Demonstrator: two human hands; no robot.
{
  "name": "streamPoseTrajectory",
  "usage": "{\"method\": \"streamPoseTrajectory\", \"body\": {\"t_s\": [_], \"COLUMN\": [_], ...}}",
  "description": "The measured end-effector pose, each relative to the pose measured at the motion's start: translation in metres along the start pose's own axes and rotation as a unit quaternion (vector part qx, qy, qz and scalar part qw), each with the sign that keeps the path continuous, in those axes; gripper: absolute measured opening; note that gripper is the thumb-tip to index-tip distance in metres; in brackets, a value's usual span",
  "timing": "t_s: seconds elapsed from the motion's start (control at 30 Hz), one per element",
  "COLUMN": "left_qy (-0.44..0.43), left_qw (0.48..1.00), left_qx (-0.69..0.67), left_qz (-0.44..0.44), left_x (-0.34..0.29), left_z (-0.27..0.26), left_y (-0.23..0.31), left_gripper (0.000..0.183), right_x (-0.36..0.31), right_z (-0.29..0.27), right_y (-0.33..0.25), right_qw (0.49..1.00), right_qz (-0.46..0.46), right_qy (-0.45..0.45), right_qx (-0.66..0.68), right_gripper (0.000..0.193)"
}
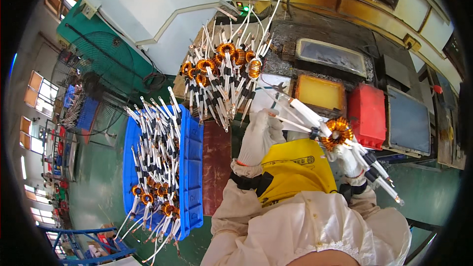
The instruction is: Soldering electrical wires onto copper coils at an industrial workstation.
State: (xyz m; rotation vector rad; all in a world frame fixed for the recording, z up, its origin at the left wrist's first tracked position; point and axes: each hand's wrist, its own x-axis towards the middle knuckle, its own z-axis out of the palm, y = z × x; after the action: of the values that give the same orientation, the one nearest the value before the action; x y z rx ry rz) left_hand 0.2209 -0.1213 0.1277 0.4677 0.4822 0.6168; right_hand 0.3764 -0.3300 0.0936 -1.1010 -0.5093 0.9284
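A copper-wound toroidal coil with long white-sleeved leads is held up before me at the right. My right hand, in a white glove, is closed beneath the coil, round its base and leads. More leads with black sleeve bands hang down past this hand to the lower right. My gloved left hand is closed, with its fingertips at the end of one thin white lead that reaches left from the coil. Its exact pinch is partly hidden. Other leads point toward the white sheet on the bench.
Similar coils are heaped at the bench's left end. A blue crate full of them stands left of me. On the bench are a yellow-filled tray, a grey rectangular pot, a red box and a dark-topped container.
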Motion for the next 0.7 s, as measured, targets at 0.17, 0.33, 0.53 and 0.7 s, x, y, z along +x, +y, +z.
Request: {"method": "streamPoseTrajectory", "body": {"t_s": [0.17, 0.33, 0.53, 0.7], "left_qy": [0.03, 0.025, -0.005, -0.047], "left_qw": [0.997, 0.999, 0.999, 0.999], "left_qx": [0.063, 0.008, 0.034, -0.016], "left_qz": [0.016, 0.04, 0.016, -0.011], "left_x": [0.012, 0.031, 0.031, 0.032], "left_z": [-0.037, -0.041, -0.019, -0.001], "left_y": [-0.005, 0.01, 0.008, -0.009], "left_gripper": [0.03, 0.031, 0.026, 0.025], "right_x": [0.009, 0.006, 0.002, -0.001], "right_z": [-0.01, -0.024, -0.035, -0.039], "right_y": [-0.008, -0.009, -0.012, -0.001], "right_qw": [0.997, 0.987, 0.994, 0.994], "right_qz": [0.003, 0.026, -0.002, -0.055], "right_qy": [-0.037, -0.024, -0.048, 0.069], "right_qx": [0.071, 0.156, 0.096, 0.068], "right_gripper": [0.032, 0.06, 0.06, 0.056]}}
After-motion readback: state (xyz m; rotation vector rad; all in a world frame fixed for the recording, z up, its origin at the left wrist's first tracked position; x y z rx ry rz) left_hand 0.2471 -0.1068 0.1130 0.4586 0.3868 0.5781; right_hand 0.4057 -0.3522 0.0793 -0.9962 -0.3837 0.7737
